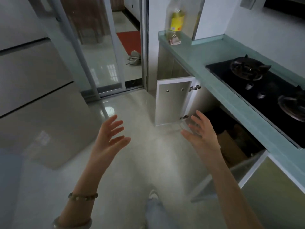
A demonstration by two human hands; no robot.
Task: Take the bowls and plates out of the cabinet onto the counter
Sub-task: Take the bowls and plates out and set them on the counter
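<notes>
Standing open beneath the pale green counter (pixel 206 60), the cabinet (pixel 212 103) shows a dark interior with what may be a cardboard box (pixel 231 149); any bowls or plates in there are too shadowed to tell. The right hand (pixel 201 134) hovers just in front of that opening, fingers spread apart, holding nothing. The left hand (pixel 109 139) hangs over the floor, fingers likewise splayed and empty, a beaded bracelet (pixel 83 196) on its wrist. On the counter sit a black gas hob (pixel 264 96) and, at the far end, an oil bottle (pixel 175 20).
</notes>
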